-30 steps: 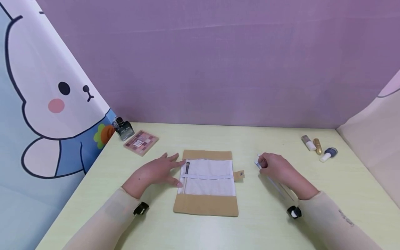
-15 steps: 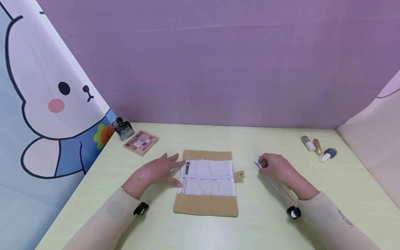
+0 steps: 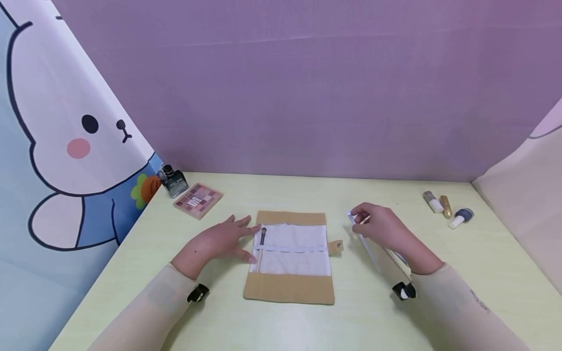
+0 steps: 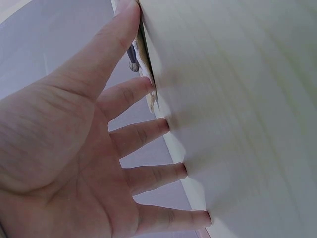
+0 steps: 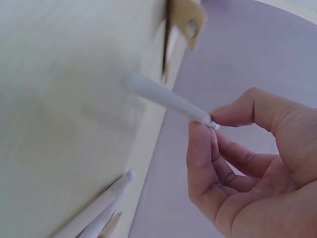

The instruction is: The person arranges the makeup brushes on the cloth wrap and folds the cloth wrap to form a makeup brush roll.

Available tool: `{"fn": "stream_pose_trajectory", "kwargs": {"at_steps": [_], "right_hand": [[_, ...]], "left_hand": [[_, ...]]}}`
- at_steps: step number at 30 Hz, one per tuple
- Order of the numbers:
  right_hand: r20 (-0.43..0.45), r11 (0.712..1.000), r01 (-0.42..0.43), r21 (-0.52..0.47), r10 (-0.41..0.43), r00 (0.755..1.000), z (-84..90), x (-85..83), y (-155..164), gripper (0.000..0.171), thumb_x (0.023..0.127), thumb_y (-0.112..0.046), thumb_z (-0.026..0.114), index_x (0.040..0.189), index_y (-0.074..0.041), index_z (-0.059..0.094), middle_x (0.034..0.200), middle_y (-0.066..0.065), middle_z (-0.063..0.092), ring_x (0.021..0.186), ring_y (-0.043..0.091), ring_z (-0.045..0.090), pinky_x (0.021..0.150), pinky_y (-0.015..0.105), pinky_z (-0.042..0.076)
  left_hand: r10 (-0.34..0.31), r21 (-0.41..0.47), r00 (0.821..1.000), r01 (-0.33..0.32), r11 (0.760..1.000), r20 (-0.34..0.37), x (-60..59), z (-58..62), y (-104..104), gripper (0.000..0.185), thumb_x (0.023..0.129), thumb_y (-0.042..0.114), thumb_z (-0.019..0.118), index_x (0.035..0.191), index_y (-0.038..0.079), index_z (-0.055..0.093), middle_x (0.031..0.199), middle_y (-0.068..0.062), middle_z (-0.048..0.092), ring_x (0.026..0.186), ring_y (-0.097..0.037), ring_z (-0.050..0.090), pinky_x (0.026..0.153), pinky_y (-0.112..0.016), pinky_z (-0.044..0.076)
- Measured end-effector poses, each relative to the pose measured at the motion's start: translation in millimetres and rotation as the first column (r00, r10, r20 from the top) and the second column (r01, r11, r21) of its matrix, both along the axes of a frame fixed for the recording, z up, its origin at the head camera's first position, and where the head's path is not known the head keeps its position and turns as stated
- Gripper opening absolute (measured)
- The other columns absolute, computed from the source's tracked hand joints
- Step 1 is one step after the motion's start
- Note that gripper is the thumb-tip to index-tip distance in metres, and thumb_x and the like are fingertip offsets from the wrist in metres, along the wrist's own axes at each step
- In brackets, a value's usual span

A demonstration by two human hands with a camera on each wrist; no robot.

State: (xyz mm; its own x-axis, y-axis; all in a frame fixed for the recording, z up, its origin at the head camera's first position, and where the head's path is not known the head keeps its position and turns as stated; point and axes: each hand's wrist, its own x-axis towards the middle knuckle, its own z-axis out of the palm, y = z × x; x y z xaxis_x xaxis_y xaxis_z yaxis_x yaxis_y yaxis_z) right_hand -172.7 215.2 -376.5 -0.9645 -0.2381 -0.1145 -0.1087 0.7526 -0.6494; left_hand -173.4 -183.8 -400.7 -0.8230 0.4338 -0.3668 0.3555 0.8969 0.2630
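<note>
Two fingertips [image 5: 205, 130] of the right hand [image 3: 384, 230], thumb against forefinger, pinch one white brush [image 5: 166, 97] by its end, lifted just off the table [image 3: 307, 195] with its length slanting back under the wrist; the other fingers curl loosely behind. Two or three more pale handles [image 5: 96, 208] lie on the table beneath that hand, though I cannot count them surely. Across from it, the left hand [image 3: 219, 241] lies flat with all five fingers straight and spread, gripping nothing, its fingertips touching the left edge of one tan roll [image 3: 290, 287] opened flat in the middle of the table. One dark-tipped brush [image 3: 262, 236] sits tucked under the white band at the roll's left end, just beside those fingertips. One snap tab [image 3: 337, 245] sticks out from the roll's right edge, between the roll and the right hand. Farther out, one dark bottle [image 3: 173, 181] and one palette [image 3: 198, 200] sit at the far left corner, and three small bottles [image 3: 445, 207] lie together at the far right.
</note>
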Motion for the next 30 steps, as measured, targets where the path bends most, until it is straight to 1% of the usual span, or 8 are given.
{"fn": "stream_pose_trajectory", "kwargs": {"at_steps": [4, 8, 12, 15, 19, 25, 28, 30], "right_hand": [[0.016, 0.996, 0.019, -0.089, -0.018, 1.0, 4.4, -4.0, -10, 0.039, 0.096, -0.012, 0.067, 0.133, 0.0, 0.066, 0.111, 0.012, 0.071, 0.09, 0.018, 0.072, 0.074, 0.028, 0.058], [0.028, 0.975, 0.033, -0.219, -0.028, 0.999, 8.8, -9.1, -24, 0.041, 0.097, -0.012, 0.066, 0.136, 0.0, 0.063, 0.118, 0.015, 0.07, 0.097, 0.019, 0.073, 0.081, 0.03, 0.064], [0.023, 0.929, 0.04, -0.367, -0.034, 0.999, 10.9, -17.2, -44, 0.041, 0.097, -0.007, 0.067, 0.136, 0.002, 0.06, 0.119, 0.019, 0.067, 0.097, 0.019, 0.07, 0.083, 0.031, 0.067], [0.015, 0.895, 0.043, -0.445, -0.041, 0.999, 11.3, -23.7, -60, 0.04, 0.096, -0.002, 0.067, 0.134, 0.003, 0.058, 0.115, 0.017, 0.066, 0.094, 0.017, 0.068, 0.084, 0.034, 0.068], [0.012, 0.861, 0.038, -0.508, -0.037, 0.999, 9.8, -31.7, -79, 0.038, 0.096, 0.001, 0.066, 0.133, 0.005, 0.056, 0.11, 0.012, 0.064, 0.092, 0.015, 0.067, 0.084, 0.036, 0.068], [0.049, 0.793, 0.049, -0.607, -0.025, 0.998, 5.7, -37.9, -104, 0.036, 0.097, 0.005, 0.065, 0.13, 0.006, 0.053, 0.108, 0.009, 0.061, 0.091, 0.016, 0.067, 0.083, 0.036, 0.068], [0.067, 0.768, 0.067, -0.637, -0.032, 0.997, 3.0, -39.6, -115, 0.037, 0.096, 0.006, 0.065, 0.13, 0.005, 0.052, 0.109, 0.01, 0.06, 0.09, 0.016, 0.067, 0.086, 0.04, 0.069], [0.077, 0.76, 0.082, -0.645, -0.042, 0.996, 0.6, -40.4, -122, 0.037, 0.095, 0.007, 0.066, 0.13, 0.004, 0.052, 0.11, 0.01, 0.06, 0.09, 0.016, 0.068, 0.087, 0.042, 0.068]], "left_hand": [[0.001, 0.005, 1.0, -0.001, 1.0, 0.0, -0.2, 0.7, 0, 0.096, 0.085, 0.06, 0.083, 0.165, 0.022, 0.044, 0.177, -0.02, 0.028, 0.158, -0.064, 0.022, 0.123, -0.072, 0.037], [0.005, 0.008, 1.0, -0.005, 1.0, 0.003, 0.0, 1.9, 0, 0.096, 0.085, 0.059, 0.083, 0.165, 0.023, 0.044, 0.177, -0.02, 0.027, 0.159, -0.063, 0.021, 0.123, -0.072, 0.036], [-0.002, 0.008, 1.0, 0.002, 1.0, -0.004, 0.8, 3.3, 0, 0.096, 0.085, 0.059, 0.083, 0.164, 0.021, 0.044, 0.177, -0.021, 0.028, 0.158, -0.064, 0.022, 0.123, -0.072, 0.037], [-0.007, 0.015, 1.0, 0.007, 1.0, -0.007, 1.6, 3.9, 0, 0.096, 0.085, 0.059, 0.083, 0.164, 0.02, 0.045, 0.176, -0.022, 0.029, 0.157, -0.065, 0.023, 0.122, -0.072, 0.038], [-0.007, 0.024, 1.0, 0.007, 1.0, -0.006, 1.6, 3.1, 0, 0.096, 0.085, 0.059, 0.083, 0.164, 0.02, 0.045, 0.176, -0.021, 0.029, 0.158, -0.064, 0.023, 0.122, -0.072, 0.038], [-0.006, 0.025, 1.0, 0.007, 1.0, -0.005, 1.3, 1.8, -1, 0.096, 0.085, 0.059, 0.083, 0.164, 0.02, 0.045, 0.176, -0.021, 0.029, 0.158, -0.064, 0.023, 0.123, -0.072, 0.037], [-0.009, 0.027, 1.0, 0.009, 1.0, -0.005, 1.2, 1.4, -1, 0.096, 0.085, 0.059, 0.083, 0.164, 0.02, 0.044, 0.176, -0.021, 0.029, 0.157, -0.065, 0.023, 0.123, -0.073, 0.037], [-0.009, 0.029, 1.0, 0.009, 1.0, -0.004, 1.4, 1.8, -1, 0.096, 0.085, 0.058, 0.083, 0.164, 0.02, 0.044, 0.176, -0.022, 0.029, 0.157, -0.065, 0.023, 0.123, -0.073, 0.036]]}}
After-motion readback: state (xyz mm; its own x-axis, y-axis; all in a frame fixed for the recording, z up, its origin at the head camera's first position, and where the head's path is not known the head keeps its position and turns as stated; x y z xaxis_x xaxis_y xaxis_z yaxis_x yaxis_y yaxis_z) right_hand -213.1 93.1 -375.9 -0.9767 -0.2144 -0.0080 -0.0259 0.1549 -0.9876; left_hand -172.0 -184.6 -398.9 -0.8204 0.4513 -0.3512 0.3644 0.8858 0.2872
